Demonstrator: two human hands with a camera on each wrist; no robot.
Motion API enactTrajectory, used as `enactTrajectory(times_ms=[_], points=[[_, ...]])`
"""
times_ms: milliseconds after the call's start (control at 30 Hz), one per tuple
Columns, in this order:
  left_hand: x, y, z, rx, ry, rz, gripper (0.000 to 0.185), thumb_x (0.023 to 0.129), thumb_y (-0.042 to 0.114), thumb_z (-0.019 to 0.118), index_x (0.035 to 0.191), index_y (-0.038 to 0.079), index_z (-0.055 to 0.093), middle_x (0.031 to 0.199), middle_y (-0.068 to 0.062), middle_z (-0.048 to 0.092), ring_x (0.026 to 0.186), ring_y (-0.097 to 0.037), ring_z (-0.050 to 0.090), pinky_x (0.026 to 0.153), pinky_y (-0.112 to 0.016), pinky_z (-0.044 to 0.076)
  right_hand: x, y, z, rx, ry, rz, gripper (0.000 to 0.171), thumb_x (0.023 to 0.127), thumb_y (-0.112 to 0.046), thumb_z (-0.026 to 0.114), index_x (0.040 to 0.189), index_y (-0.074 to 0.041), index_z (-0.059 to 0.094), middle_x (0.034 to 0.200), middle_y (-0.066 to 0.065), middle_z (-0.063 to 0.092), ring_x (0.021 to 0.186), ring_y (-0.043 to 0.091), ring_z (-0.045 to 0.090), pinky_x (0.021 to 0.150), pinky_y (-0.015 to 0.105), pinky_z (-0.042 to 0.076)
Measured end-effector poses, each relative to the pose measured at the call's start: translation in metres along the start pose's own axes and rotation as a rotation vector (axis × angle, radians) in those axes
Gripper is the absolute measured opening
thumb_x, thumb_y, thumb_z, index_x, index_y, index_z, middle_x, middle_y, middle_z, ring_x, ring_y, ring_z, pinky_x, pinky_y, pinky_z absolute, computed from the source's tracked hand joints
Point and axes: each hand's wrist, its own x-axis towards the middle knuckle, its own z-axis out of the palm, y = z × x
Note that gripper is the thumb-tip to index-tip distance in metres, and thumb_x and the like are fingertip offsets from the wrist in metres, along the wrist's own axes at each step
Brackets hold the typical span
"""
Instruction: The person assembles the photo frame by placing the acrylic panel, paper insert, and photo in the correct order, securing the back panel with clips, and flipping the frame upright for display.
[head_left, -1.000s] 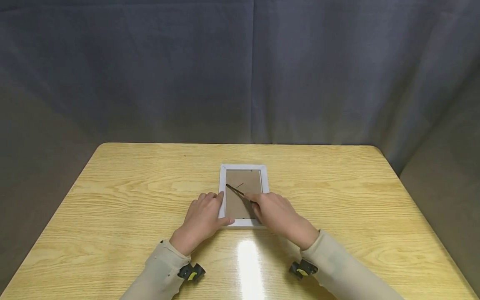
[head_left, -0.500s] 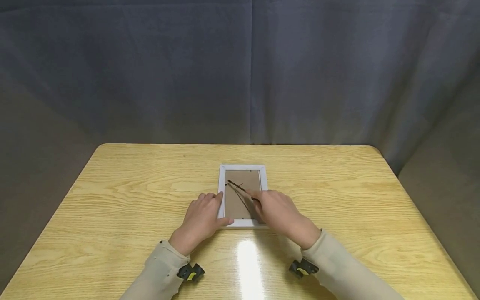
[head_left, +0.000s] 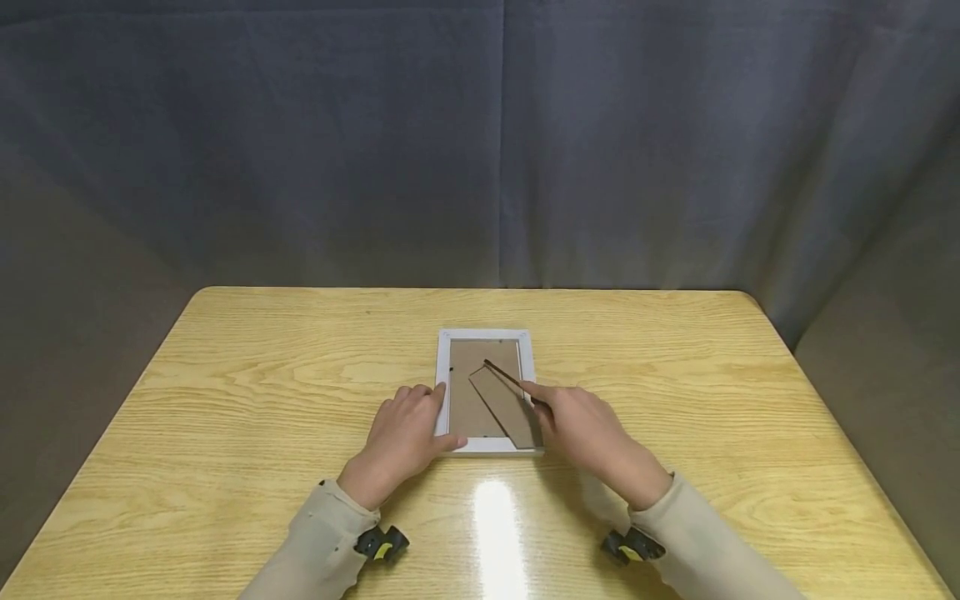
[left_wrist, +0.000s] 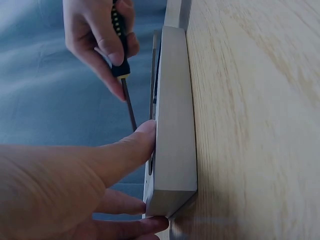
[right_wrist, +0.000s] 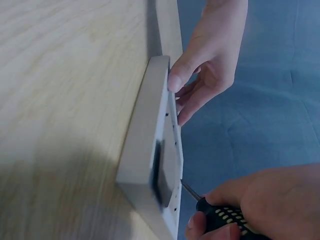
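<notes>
A white picture frame (head_left: 487,447) lies back side up on the wooden table, showing its brown backing board (head_left: 462,408). On the board a brown easel stand (head_left: 506,410) slants toward the lower right corner. My left hand (head_left: 401,437) grips the frame's lower left corner, thumb on the near rail and fingers along the left side. In my right hand (head_left: 588,433) is a screwdriver (right_wrist: 227,219) with a black, yellow-dotted handle. Its thin shaft (head_left: 504,374) points up-left over the board, the tip near the stand's upper end. Small dark tabs (head_left: 452,369) sit at the board's edges.
The wooden table (head_left: 262,392) extends around the frame on all sides. Dark grey curtains (head_left: 337,167) hang behind it and at both sides. Each wrist carries a small black camera (head_left: 382,544) on its sleeve.
The screwdriver tip has lifted from the dark tab on the left edge and moved right across the board with my right hand. More of the easel stand shows now. My left hand stays put.
</notes>
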Motion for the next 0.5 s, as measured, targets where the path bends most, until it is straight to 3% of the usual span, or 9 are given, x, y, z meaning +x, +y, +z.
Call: enactTrajectory(times_ms=[200,500], points=[[0.0,-0.001,0.001,-0.004,-0.006,0.001,0.085,0.081,0.046,0.083,0.142,-0.005,0.054,0.134,-0.023,0.063,0.123,-0.039,0.058,0.096,-0.052,0.051,-0.006,0.011,0.0,-0.009,0.033,0.006,0.039,0.099,-0.009,0.056,0.136,-0.016,0.066,0.065,0.003,0.052,0.054,0.013,0.038,0.047,0.027,0.029],[0.0,-0.002,0.0,0.003,-0.032,-0.001,0.09,0.079,0.049,0.083,0.145,-0.004,0.051,0.137,-0.022,0.061,0.126,-0.039,0.057,0.1,-0.053,0.05,-0.011,0.02,-0.01,-0.007,0.038,0.01,0.041,0.099,-0.009,0.052,0.136,-0.017,0.066,0.058,-0.004,0.032,0.052,0.01,0.03,0.046,0.026,0.028]])
